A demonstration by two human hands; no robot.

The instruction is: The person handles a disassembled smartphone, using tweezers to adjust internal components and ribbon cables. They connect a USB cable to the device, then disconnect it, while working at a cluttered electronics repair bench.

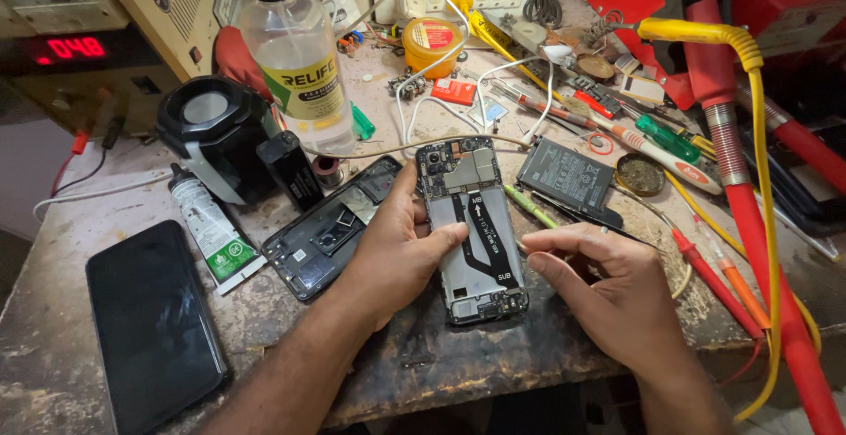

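Note:
An opened phone body (476, 228) with its circuit board and a black flex cable exposed lies upright on the worn workbench (423, 364). My left hand (392, 254) grips its left edge, thumb resting across the bare metal middle. Just right of the phone, my right hand (608, 290) rests with fingers curled together at the frame's right edge; whether anything is pinched in them I cannot tell. A dark phone back cover (330, 228) lies left of my left hand. A black battery (568, 179) lies to the upper right.
A black phone screen (154, 325) lies at the front left, beside a glue tube (210, 228). A clear liquid bottle (295, 56), a black round stand (211, 131), screwdrivers (652, 140), probes (714, 281), red and yellow cables (758, 215) and a power supply (70, 56) crowd the back and right.

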